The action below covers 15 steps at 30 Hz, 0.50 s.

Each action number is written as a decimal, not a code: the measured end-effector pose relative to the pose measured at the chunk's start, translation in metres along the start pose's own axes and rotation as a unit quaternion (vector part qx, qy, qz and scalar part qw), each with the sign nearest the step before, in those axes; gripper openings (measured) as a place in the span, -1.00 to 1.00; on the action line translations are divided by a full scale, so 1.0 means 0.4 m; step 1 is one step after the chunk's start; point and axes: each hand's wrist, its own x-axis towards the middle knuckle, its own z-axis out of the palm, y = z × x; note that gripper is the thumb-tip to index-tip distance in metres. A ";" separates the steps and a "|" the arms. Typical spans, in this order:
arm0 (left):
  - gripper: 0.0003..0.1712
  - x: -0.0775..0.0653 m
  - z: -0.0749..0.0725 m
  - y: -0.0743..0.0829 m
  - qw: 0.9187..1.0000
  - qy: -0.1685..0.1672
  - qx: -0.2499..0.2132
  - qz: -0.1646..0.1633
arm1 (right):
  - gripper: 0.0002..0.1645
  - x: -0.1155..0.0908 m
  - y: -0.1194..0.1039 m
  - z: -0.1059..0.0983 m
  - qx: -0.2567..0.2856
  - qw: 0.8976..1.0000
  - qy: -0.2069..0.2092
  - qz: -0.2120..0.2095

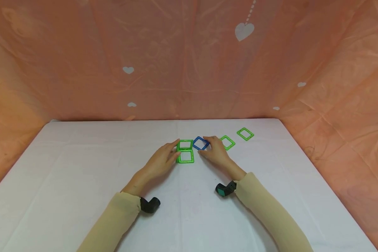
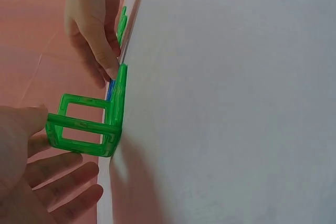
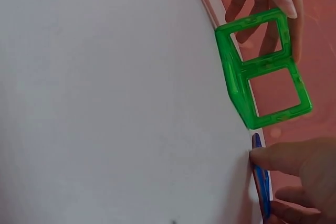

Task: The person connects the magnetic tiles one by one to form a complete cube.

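Green square magnetic tiles (image 1: 185, 162) are joined into an angled, partly box-like shape on the table, with some frames standing upright. At its left side my left hand (image 1: 159, 159) holds it by the thumb and index finger, the other fingers spread out behind in the left wrist view. Just right of the green shape lies a blue square magnetic tile (image 1: 205, 146), turned cornerwise. My right hand (image 1: 216, 152) pinches this tile between thumb and fingers at its edges. The blue tile lies low at the table surface in the right wrist view (image 3: 258, 174).
Two loose green tiles lie to the right, one beside the right hand (image 1: 231, 147) and one farther back (image 1: 245, 128). A white cloth covers the table (image 1: 81, 168). Orange curtains (image 1: 182, 63) with pale hearts hang behind and at both sides.
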 end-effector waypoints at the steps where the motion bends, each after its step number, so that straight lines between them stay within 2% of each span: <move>1: -0.40 0.000 0.000 0.000 1.000 -0.001 0.000 -0.001 | -0.29 0.001 -0.001 -0.001 -0.007 1.000 0.001 -0.001; 8: -0.40 -0.001 0.001 -0.002 1.000 0.001 0.003 -0.008 | -0.29 0.007 -0.002 -0.011 -0.041 0.999 -0.002 0.024; 15: -0.40 0.000 0.003 -0.004 1.000 0.008 0.005 -0.004 | -0.30 0.000 0.008 -0.011 -0.029 0.999 -0.004 0.038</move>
